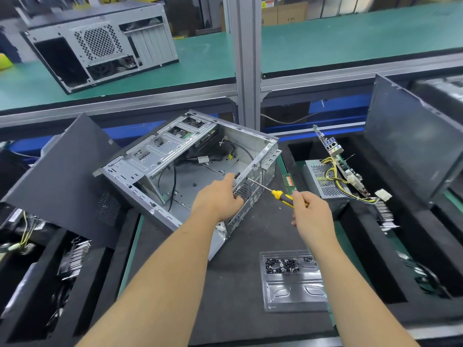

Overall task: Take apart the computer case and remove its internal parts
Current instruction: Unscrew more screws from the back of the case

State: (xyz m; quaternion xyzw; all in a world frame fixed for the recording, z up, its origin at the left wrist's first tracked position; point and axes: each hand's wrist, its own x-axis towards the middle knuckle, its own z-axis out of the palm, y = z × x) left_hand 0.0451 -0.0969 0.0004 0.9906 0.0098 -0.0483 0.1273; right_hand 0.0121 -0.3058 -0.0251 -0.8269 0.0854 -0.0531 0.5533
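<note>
Gripping case rim, left hand — right hand seemingly pinching screwdriver.

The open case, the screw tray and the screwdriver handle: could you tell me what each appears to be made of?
Case: bare sheet metal, probably steel; dull silver, with stamped slots and folded edges.
Screw tray: thin clear plastic, apparently moulded; glossy, and the dark mat shows through it.
Screwdriver handle: yellow and black, likely plastic with rubbery inserts; the right hand hides much of it. Its shaft looks like bright metal.
</note>
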